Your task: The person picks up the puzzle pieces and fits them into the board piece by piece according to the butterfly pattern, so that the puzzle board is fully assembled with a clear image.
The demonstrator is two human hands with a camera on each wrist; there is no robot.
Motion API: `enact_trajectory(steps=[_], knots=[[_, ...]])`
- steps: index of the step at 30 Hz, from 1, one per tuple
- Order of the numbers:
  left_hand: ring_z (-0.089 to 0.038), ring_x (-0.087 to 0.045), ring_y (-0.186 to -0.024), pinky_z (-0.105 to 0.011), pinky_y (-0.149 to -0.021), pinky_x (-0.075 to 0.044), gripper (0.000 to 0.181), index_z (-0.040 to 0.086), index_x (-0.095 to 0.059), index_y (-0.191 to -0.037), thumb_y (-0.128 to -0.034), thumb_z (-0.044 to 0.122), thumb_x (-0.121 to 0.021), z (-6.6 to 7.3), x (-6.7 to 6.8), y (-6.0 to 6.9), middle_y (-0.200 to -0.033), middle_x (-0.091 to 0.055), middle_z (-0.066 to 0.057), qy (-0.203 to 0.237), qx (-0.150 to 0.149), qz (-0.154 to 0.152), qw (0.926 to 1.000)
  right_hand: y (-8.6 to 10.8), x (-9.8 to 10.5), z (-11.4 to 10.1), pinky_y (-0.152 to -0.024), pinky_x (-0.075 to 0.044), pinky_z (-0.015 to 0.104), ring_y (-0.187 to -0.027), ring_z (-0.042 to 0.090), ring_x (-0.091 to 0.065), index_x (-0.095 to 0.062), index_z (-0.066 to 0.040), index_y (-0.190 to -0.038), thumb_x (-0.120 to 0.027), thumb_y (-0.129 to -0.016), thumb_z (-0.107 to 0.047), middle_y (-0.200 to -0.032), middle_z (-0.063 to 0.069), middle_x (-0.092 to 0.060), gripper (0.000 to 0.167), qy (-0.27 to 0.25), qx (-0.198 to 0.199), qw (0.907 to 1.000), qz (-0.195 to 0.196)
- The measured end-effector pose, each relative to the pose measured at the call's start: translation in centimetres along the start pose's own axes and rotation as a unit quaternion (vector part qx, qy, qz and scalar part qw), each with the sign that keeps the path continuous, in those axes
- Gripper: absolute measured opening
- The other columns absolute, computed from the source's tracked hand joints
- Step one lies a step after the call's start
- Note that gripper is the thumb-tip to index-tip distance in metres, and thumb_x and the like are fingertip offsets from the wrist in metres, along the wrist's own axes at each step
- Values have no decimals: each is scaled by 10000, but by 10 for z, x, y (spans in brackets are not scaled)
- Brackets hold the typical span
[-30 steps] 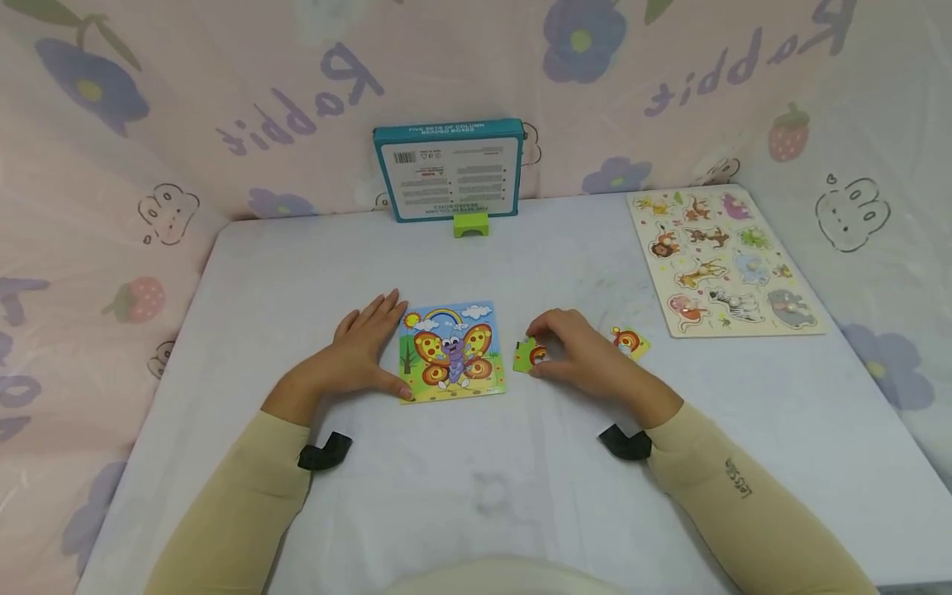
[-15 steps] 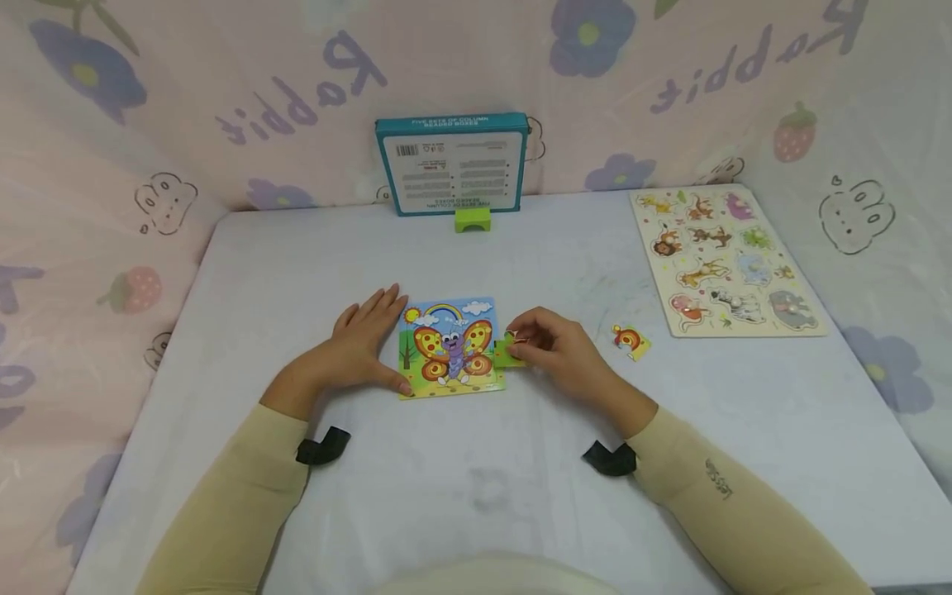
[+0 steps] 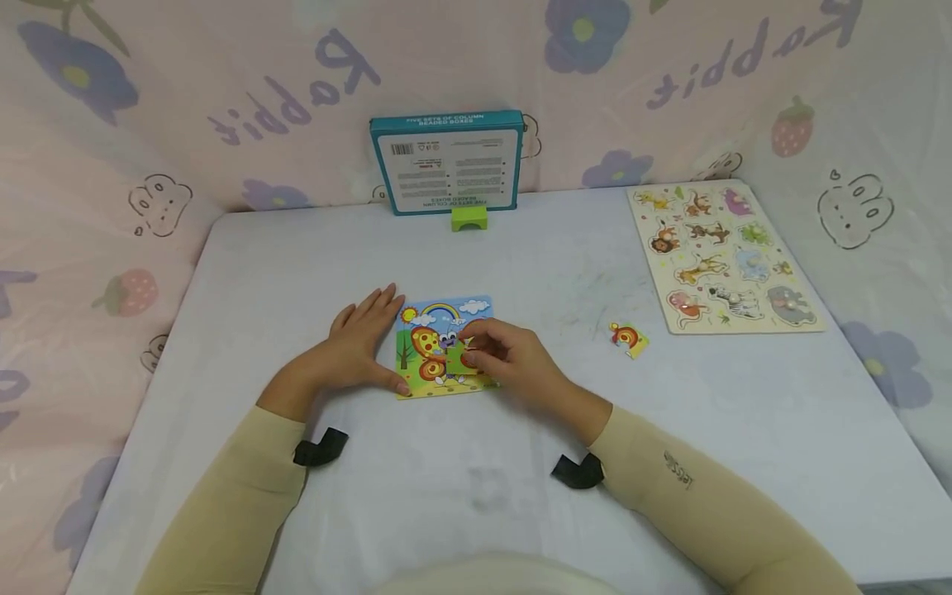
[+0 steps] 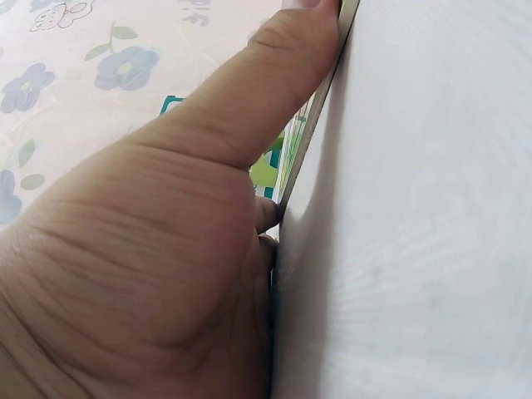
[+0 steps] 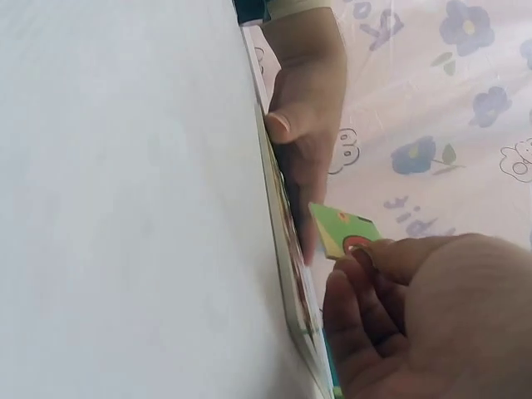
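Observation:
A square butterfly picture board (image 3: 440, 311) lies on the table before me. My left hand (image 3: 353, 355) is beside it, fingers extended along its left side and thumb resting on its lower left corner. Over the board, my right hand (image 3: 521, 359) pinches a green jigsaw piece (image 3: 456, 360) between thumb and fingers. In the right wrist view, that jigsaw piece (image 5: 345, 230) is tilted and held apart from the board's surface. The right hand covers the board's right part. The left wrist view shows the thumb touching the board's edge (image 4: 309, 125).
A second jigsaw piece (image 3: 629, 340) with a red and orange swirl lies to the right. Beyond it is an animal puzzle board (image 3: 699, 307). At the back, a teal-edged box (image 3: 454, 165) leans on the printed curtain behind a green block (image 3: 469, 219).
My right hand has carried the green jigsaw piece leftward, from the table right of the butterfly board to above the board. The left hand has stayed at the board's left side.

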State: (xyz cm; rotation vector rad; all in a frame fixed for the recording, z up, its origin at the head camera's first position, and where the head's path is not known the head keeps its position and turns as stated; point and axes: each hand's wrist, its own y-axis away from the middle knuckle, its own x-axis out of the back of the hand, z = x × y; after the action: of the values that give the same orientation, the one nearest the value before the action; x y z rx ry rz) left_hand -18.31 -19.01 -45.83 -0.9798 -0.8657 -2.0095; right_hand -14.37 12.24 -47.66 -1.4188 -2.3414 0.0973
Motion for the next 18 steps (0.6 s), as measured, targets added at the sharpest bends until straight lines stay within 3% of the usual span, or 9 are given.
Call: enact_trajectory(steps=[10, 18], knots=[[-298, 104, -1654, -611, -1267, 71, 1498, 88, -104, -1760, -690, 691, -963, -1, 2, 1, -1822, 52, -73, 13, -69, 26, 10000, -20, -21, -5, -882, -593, 320, -982, 140, -690, -744, -20, -1253, -729, -1047, -33, -1160, 46, -743, 207, 450, -100, 9989, -126], [-303, 105, -1653, -614, -1265, 70, 1489, 86, -102, -1759, -699, 684, -960, -1, 1, 1, -1822, 54, -72, 35, -120, 1, 9999, -27, -29, -6, -857, -577, 296, -963, 118, -668, -763, -38, -1289, -714, -1067, -61, -1152, 14, -744, 229, 796, -309, 9953, -448]])
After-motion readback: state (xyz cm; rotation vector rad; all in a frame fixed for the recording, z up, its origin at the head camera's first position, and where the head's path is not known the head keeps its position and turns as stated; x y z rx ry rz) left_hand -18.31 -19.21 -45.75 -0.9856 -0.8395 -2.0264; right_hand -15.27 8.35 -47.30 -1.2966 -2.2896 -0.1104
